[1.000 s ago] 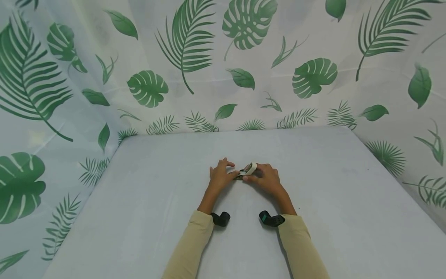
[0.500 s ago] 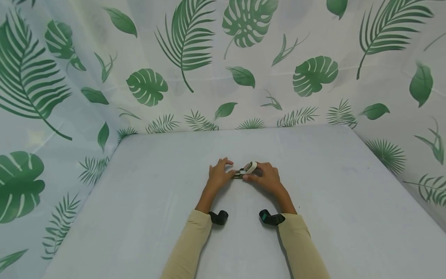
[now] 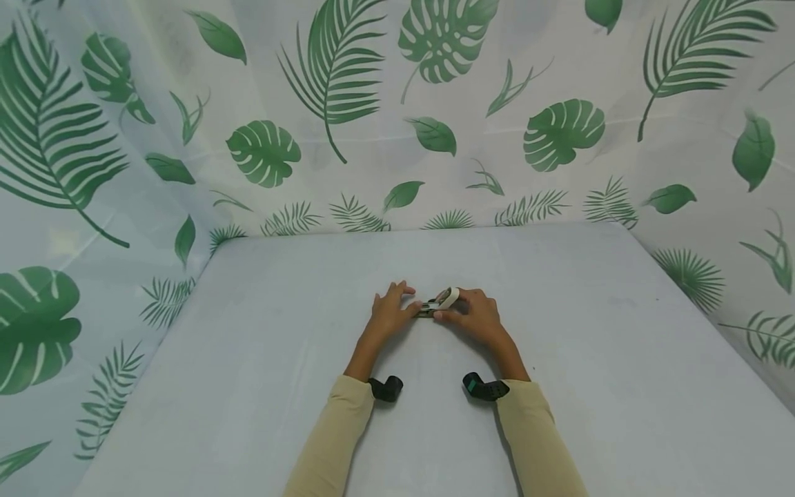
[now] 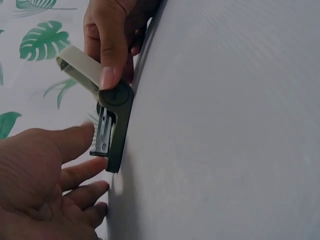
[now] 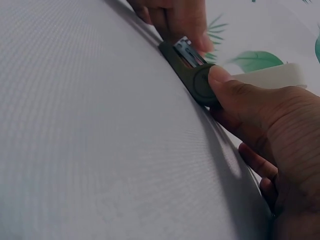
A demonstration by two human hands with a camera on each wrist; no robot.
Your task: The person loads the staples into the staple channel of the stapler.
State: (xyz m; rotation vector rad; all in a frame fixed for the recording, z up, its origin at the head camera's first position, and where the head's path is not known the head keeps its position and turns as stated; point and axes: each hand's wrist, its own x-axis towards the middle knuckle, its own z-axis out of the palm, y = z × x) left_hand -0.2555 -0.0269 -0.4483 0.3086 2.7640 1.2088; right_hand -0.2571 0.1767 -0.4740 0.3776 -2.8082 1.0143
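Observation:
A small stapler (image 4: pixel 120 130) rests on the white table with its cream top lever (image 4: pixel 80 65) swung up, its dark green base lying low. The metal staple magazine (image 4: pixel 103 130) is exposed between them. My right hand (image 3: pixel 475 316) pinches the stapler at its round pivot; in the right wrist view the thumb (image 5: pixel 227 85) presses on the pivot's side. At the magazine's front end is my left hand (image 3: pixel 390 314), thumb and fingers fairly straight and spread around that end. In the left wrist view its thumb tip (image 4: pixel 86 134) is right beside the magazine.
The white tabletop (image 3: pixel 248 386) stretches around both hands. Leaf-printed cloth (image 3: pixel 373 152) rises at the back and both sides. A black wrist camera (image 3: pixel 388 388) sits on the left wrist and another black camera (image 3: pixel 484 388) on the right.
My left hand has drawn slightly left, so more of the stapler's front end shows. My right hand keeps its hold, and the stapler stays in place with its lever up.

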